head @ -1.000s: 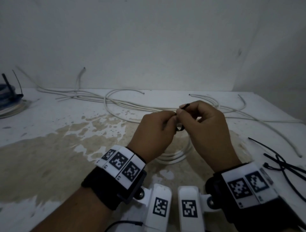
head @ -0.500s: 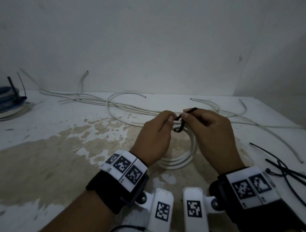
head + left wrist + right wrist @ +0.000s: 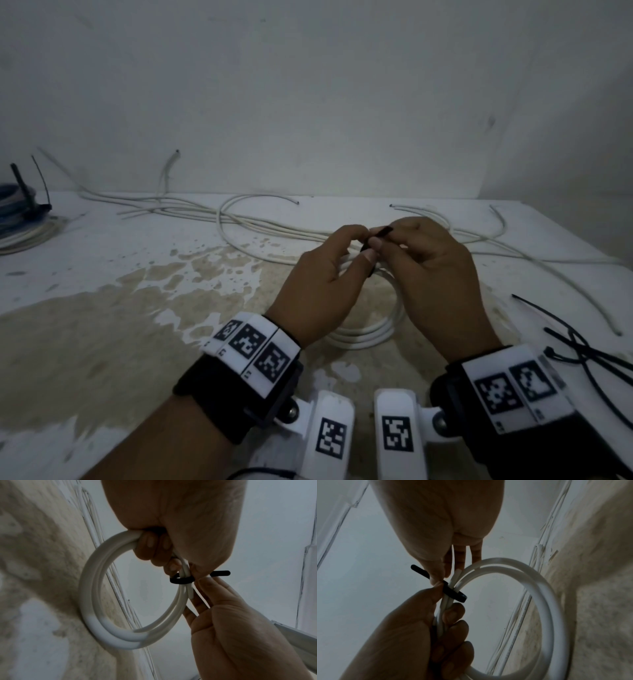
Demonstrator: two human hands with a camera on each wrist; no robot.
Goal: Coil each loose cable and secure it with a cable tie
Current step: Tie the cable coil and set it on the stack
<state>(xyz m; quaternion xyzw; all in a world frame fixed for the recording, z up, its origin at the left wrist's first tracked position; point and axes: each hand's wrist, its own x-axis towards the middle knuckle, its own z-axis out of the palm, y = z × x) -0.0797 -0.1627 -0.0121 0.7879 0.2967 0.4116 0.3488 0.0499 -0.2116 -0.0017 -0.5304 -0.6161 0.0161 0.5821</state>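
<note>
White round plastic-sheathed cable coil (image 3: pixel 109 616) held above the stained table (image 3: pixel 102 342), black plastic cable tie (image 3: pixel 182 580) looped round it.

The bundled strands are gripped in the curled left hand (image 3: pixel 325 291); the tie's tail is pinched by the right hand (image 3: pixel 435 274). The coil is judged light and springy, best held beside the tie.

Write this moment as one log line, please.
step: tying | left hand: holds white coiled cable | right hand: pinches black cable tie | tie: looped round coil

Your white table (image 3: pixel 102 274), blotched with a wide brown stain (image 3: pixel 85 335), carries loose white cables (image 3: pixel 274 228) along its far edge, a tied bundle of coils (image 3: pixel 20 226) at far left, and black cable ties (image 3: pixel 589 349) at right.
</note>
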